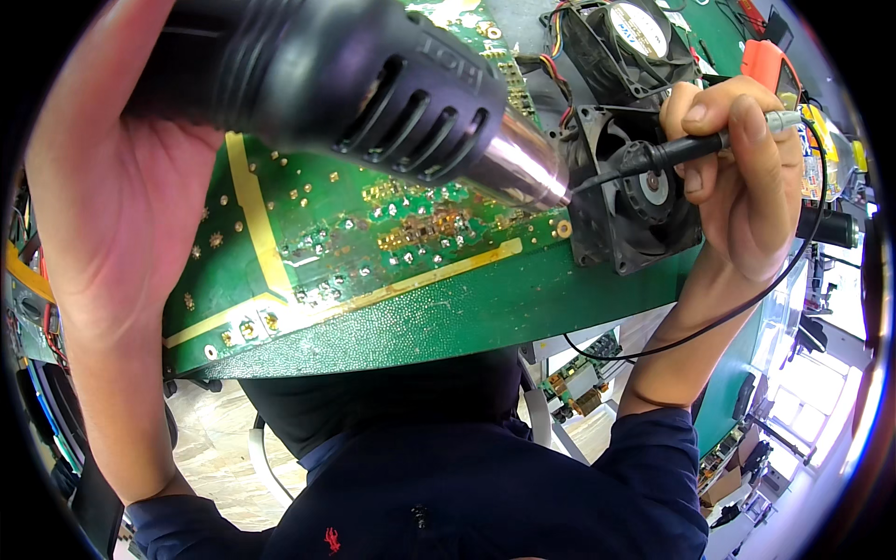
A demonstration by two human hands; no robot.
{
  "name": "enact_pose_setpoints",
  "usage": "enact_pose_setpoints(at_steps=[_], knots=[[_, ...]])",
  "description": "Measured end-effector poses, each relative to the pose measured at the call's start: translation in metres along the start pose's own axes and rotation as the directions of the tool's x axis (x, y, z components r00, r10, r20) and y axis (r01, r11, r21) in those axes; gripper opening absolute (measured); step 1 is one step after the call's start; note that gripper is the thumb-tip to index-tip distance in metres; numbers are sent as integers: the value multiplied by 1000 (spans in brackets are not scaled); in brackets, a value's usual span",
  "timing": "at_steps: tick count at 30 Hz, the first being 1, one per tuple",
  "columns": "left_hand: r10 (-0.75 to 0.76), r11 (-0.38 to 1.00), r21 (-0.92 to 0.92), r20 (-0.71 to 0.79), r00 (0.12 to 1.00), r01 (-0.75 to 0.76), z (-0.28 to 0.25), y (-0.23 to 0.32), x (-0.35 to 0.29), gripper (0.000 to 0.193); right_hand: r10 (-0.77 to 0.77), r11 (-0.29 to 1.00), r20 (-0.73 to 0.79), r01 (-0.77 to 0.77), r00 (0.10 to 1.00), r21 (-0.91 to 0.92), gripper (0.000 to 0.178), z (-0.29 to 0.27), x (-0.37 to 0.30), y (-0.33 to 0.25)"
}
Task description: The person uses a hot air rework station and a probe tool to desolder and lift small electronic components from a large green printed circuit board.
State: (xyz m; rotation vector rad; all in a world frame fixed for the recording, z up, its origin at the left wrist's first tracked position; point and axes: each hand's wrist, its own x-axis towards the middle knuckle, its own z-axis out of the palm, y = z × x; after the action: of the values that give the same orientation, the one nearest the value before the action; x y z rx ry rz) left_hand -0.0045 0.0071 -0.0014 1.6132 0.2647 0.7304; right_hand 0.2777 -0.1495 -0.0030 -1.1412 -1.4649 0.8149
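Observation:
My left hand (117,219) grips a black heat gun (373,89) with slots in its barrel; its finger tips are hidden behind the gun. The gun's shiny metal nozzle (525,159) slants down to the right over a green circuit board (341,191). Between the fingers of my right hand (747,163) is a soldering iron (686,149), held like a pen. Its dark, thin front end points left and stops close to the nozzle's mouth, above the board's right end. Whether the two tools touch, I cannot tell. Solder joints and yellow strips cover the board's face.
Right of the board stands a black cooling fan (639,191), with a second fan (635,42) behind it. The iron's black cable (737,303) loops down past my right forearm. An orange-red meter (770,65) lies at the back right. The green table edge (420,327) curves before me.

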Motion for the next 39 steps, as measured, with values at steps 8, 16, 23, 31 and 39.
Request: enact_pose_setpoints(at_steps=[8,16,23,31,39], knots=[[30,998,56,4,1000,-30,-1,1,1,49,-13,1000,9,12,1000,19,28,-1,1,1],[31,999,13,-8,999,-31,1,0,2,49,27,999,-17,-26,1000,39,28,1,-2,-1],[4,1000,-12,22,1000,-4,0,0,1,48,0,1000,-8,0,1000,24,28,2,-1,1],[9,1000,14,-4,1000,-9,0,0,1,47,-5,999,37,4,999,39,28,-1,-1,1],[-24,1000,-20,-18,1000,24,4,1,-1,49,-12,998,59,9,998,62,28,-1,-1,-1]])
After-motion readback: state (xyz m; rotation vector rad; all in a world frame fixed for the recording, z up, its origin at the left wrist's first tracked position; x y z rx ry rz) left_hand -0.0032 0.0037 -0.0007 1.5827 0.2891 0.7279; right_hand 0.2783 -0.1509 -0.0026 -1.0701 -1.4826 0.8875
